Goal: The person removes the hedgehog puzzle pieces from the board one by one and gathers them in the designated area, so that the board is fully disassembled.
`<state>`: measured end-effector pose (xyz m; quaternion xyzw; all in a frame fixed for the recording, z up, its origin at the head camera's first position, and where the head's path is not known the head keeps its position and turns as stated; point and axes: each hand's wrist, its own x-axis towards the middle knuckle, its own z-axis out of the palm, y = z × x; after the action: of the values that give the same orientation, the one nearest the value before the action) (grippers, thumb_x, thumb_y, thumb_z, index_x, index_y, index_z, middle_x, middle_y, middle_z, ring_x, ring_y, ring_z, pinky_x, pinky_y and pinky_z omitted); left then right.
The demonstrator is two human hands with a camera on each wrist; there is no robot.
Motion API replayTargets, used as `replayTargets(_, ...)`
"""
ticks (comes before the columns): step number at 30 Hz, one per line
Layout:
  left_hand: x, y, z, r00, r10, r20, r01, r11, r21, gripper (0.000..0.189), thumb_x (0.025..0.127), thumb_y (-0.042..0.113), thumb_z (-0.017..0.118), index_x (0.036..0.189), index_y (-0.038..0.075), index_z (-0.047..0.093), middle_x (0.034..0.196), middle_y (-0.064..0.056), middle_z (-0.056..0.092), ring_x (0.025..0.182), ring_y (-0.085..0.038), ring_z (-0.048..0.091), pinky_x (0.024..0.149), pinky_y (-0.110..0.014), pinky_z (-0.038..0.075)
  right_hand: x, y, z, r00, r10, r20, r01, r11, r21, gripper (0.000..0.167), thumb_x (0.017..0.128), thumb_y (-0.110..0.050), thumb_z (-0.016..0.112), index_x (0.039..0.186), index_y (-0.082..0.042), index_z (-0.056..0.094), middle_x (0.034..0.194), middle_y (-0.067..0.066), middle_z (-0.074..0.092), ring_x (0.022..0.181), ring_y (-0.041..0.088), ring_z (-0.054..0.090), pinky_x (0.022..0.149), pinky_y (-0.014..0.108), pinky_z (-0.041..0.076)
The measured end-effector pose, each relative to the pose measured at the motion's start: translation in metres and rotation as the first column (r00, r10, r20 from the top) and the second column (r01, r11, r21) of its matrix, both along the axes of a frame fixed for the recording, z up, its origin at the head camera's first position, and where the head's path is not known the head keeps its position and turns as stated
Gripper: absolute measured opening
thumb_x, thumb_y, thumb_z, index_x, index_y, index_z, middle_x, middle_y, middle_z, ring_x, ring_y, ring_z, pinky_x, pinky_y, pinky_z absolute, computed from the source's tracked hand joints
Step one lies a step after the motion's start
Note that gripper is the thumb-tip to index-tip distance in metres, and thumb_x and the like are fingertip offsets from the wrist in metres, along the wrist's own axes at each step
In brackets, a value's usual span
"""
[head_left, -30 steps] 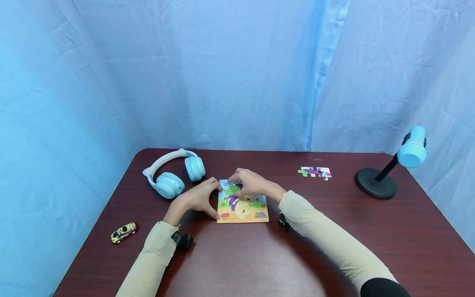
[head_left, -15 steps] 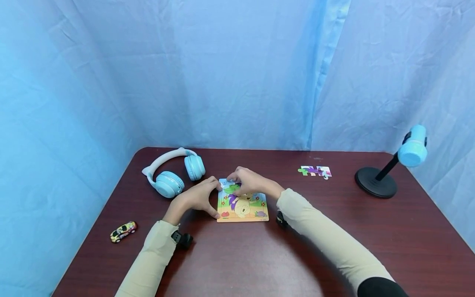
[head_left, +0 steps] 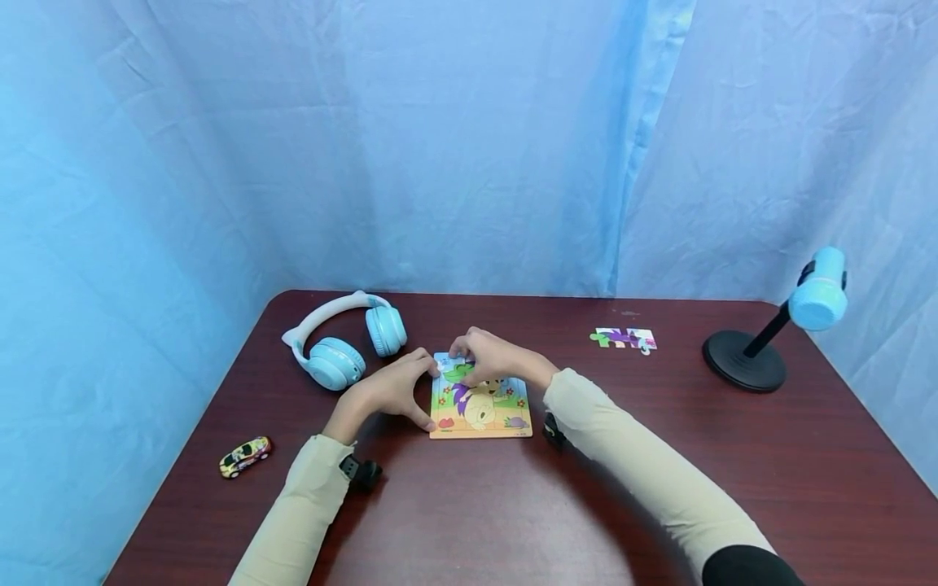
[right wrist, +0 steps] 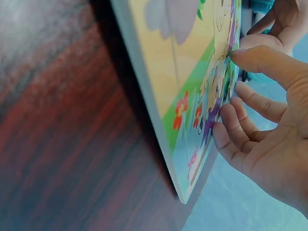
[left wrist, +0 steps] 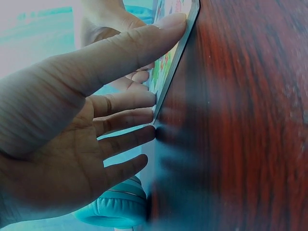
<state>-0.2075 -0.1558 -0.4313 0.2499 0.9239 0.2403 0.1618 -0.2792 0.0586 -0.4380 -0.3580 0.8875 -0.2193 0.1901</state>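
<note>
A square picture puzzle (head_left: pixel 479 434) with a cartoon figure lies flat on the dark red table. My left hand (head_left: pixel 392 391) braces its left side: the thumb rests on the near left corner, and the other fingers reach the far part of that edge, nearly straight in the left wrist view. My right hand (head_left: pixel 494 360) is bent over the puzzle's far left part, thumb and fingertips apart on a green and blue puzzle piece (head_left: pixel 458 373). In the right wrist view, the thumb (right wrist: pixel 250 57) and curled fingertips are right at the picture surface. The hand hides part of the figure.
Light blue cat-ear headphones (head_left: pixel 335 364) lie behind my left hand. A small toy car (head_left: pixel 245 456) is at the left. Loose joined puzzle pieces (head_left: pixel 623 338) lie at the back right, beside a blue microphone (head_left: pixel 817 293) on a black stand. A blue curtain borders the table's back.
Hardly anything differs. My right forearm has shifted slightly to the left, while its fingers stay at the same part of the puzzle. My left hand keeps its place at the edge.
</note>
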Motion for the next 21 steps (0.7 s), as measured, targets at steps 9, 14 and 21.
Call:
replayTargets(9, -0.0001, 0.001, 0.0017, 1.0, 0.001, 0.002, -0.001, 1.0, -0.005, 0.072, 0.072, 0.03, 0.094, 0.127, 0.0, 0.058, 0.126, -0.012, 0.053, 0.122, -0.027, 0.052, 0.107, -0.044, 0.045, -0.0019, 0.0014, -0.0017, 1.0, 0.01, -0.019, -0.01, 1.0, -0.012, 0.046, 0.087, -0.017, 0.08, 0.129, -0.006, 0.062, 0.114, 0.009, 0.057, 0.101, 0.019, 0.052, 0.086, 0.032, 0.049)
replayTargets(14, 0.0003, 0.0021, 0.0033, 1.0, -0.002, 0.007, 0.002, 1.0, -0.003, 0.071, 0.073, 0.029, 0.094, 0.127, 0.0, 0.058, 0.126, -0.013, 0.053, 0.121, -0.028, 0.052, 0.107, -0.045, 0.045, 0.001, 0.0018, 0.0018, 0.997, 0.01, -0.072, -0.009, 1.0, 0.006, 0.045, 0.088, -0.018, 0.08, 0.129, -0.007, 0.064, 0.118, 0.009, 0.058, 0.105, 0.021, 0.052, 0.088, 0.036, 0.049)
replayTargets(21, 0.0004, 0.0003, 0.0017, 1.0, -0.006, -0.003, 0.006, 1.0, -0.001, 0.071, 0.073, 0.03, 0.094, 0.126, 0.0, 0.058, 0.123, -0.012, 0.053, 0.12, -0.028, 0.053, 0.105, -0.044, 0.046, 0.0066, -0.0017, 0.0033, 0.983, 0.015, -0.182, -0.004, 0.998, 0.061, 0.044, 0.088, -0.02, 0.08, 0.129, -0.01, 0.068, 0.123, 0.008, 0.061, 0.111, 0.024, 0.053, 0.093, 0.041, 0.048)
